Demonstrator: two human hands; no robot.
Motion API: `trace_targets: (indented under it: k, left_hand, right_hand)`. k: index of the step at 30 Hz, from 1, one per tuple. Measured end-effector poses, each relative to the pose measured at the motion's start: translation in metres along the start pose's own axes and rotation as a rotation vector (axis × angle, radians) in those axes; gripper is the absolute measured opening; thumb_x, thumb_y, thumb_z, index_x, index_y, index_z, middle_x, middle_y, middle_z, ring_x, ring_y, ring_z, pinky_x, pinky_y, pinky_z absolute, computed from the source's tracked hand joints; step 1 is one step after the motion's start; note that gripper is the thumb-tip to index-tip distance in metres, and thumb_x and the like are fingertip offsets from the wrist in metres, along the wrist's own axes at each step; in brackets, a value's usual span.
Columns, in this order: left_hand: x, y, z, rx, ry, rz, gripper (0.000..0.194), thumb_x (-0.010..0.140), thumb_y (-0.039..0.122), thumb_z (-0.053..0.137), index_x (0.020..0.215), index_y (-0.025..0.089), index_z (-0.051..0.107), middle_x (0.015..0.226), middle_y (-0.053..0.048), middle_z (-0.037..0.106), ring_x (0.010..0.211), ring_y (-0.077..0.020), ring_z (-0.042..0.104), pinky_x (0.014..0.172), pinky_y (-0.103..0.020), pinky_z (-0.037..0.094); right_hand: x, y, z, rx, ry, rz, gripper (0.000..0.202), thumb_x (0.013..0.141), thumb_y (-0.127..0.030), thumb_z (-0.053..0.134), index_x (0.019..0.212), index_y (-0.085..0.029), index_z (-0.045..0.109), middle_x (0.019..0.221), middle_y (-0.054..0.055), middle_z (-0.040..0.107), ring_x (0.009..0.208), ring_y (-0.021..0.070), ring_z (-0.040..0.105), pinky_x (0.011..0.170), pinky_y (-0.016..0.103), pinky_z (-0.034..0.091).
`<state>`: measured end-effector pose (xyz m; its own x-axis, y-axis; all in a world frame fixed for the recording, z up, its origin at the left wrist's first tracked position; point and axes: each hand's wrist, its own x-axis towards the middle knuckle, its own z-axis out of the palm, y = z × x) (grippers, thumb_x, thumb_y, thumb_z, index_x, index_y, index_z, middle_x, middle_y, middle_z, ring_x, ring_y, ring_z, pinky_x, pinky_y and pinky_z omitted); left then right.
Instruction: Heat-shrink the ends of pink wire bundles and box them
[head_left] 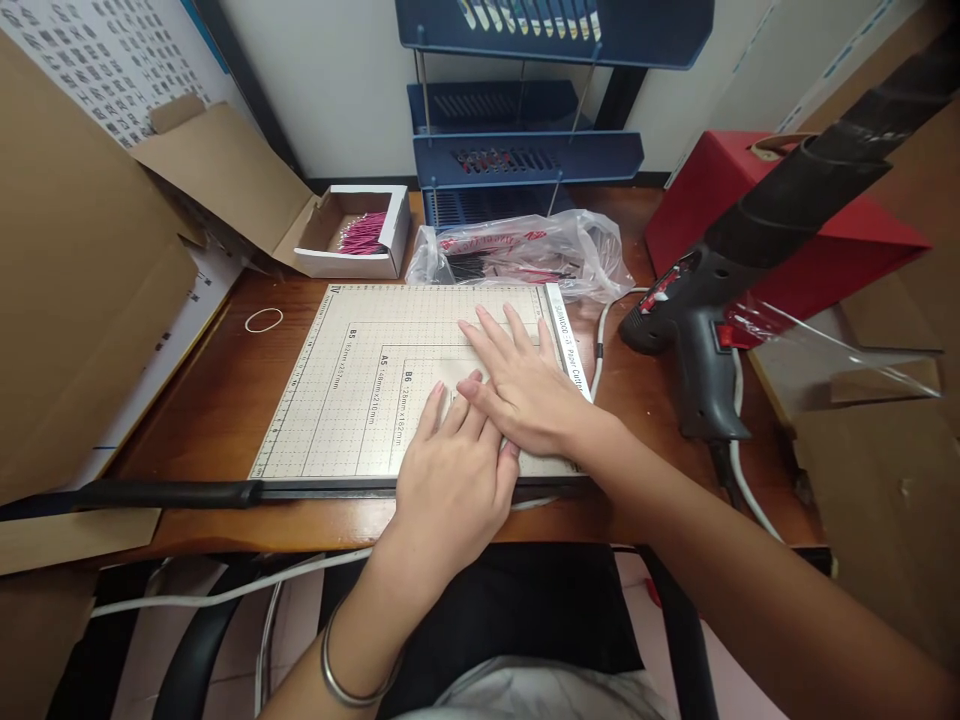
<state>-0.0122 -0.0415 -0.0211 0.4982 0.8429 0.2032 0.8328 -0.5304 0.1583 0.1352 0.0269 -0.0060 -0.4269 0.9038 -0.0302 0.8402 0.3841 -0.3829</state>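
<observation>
A paper cutter (330, 420) with a cream gridded board lies flat on the desk. Its long black handle (187, 494) runs along the front edge and sticks out to the left. My left hand (454, 485) rests palm down on the board, fingers stretched forward. To its right, my right hand (521, 385) also lies palm down, fingers spread, its thumb over the left hand's fingers. Whether anything thin lies under the palms is hidden. A metal bangle (330, 660) circles my left wrist.
Behind the cutter sit a white box (352, 265) of pink-red wires and a clear plastic bag (592, 255). A blue rack (525, 160) stands behind them. At right are a black heat gun (705, 370) and a red box (705, 190). A rubber band (264, 320) lies at left.
</observation>
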Motion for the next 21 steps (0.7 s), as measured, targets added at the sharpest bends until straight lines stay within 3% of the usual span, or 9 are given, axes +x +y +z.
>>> trace_targets:
  k: [6, 13, 18, 21]
  left_hand:
    - [0.000, -0.001, -0.001, -0.004, 0.019, 0.018, 0.053, 0.109, 0.028, 0.030, 0.156, 0.011, 0.048, 0.162, -0.008, 0.048, 0.156, -0.0296, 0.037, 0.129, -0.056, 0.027]
    - [-0.001, -0.002, 0.001, 0.002, -0.011, 0.015, 0.055, 0.109, 0.028, 0.031, 0.161, 0.013, 0.039, 0.165, -0.009, 0.043, 0.159, -0.0279, 0.031, 0.131, -0.055, 0.024]
    - [-0.001, -0.001, -0.004, -0.062, -0.066, -0.006, 0.055, 0.110, 0.030, 0.030, 0.161, 0.011, 0.037, 0.167, -0.011, 0.039, 0.160, -0.0262, 0.028, 0.132, -0.054, 0.020]
    - [0.001, -0.006, -0.013, -0.160, -0.076, -0.078, 0.062, 0.106, 0.033, 0.042, 0.162, 0.010, 0.030, 0.170, -0.012, 0.033, 0.160, -0.0242, 0.026, 0.133, -0.051, 0.020]
  right_hand:
    - [-0.013, -0.012, -0.001, 0.016, 0.067, 0.072, 0.087, 0.100, -0.076, 0.009, 0.169, -0.024, 0.014, 0.174, -0.003, -0.003, 0.163, 0.0310, -0.010, 0.130, 0.064, -0.008]
    - [-0.024, -0.018, 0.008, 0.120, 0.087, 0.120, 0.087, 0.100, -0.075, 0.007, 0.169, -0.022, 0.018, 0.174, -0.003, 0.001, 0.164, 0.0270, -0.006, 0.134, 0.058, -0.001]
    - [-0.024, -0.014, 0.012, 0.208, 0.138, 0.159, 0.089, 0.100, -0.077, 0.008, 0.168, -0.021, 0.023, 0.173, -0.001, 0.015, 0.164, 0.0264, 0.006, 0.135, 0.057, 0.005]
    - [-0.024, -0.013, 0.012, 0.314, 0.173, 0.181, 0.090, 0.100, -0.076, 0.003, 0.166, -0.021, 0.027, 0.171, 0.000, 0.024, 0.163, 0.0245, 0.013, 0.135, 0.055, 0.005]
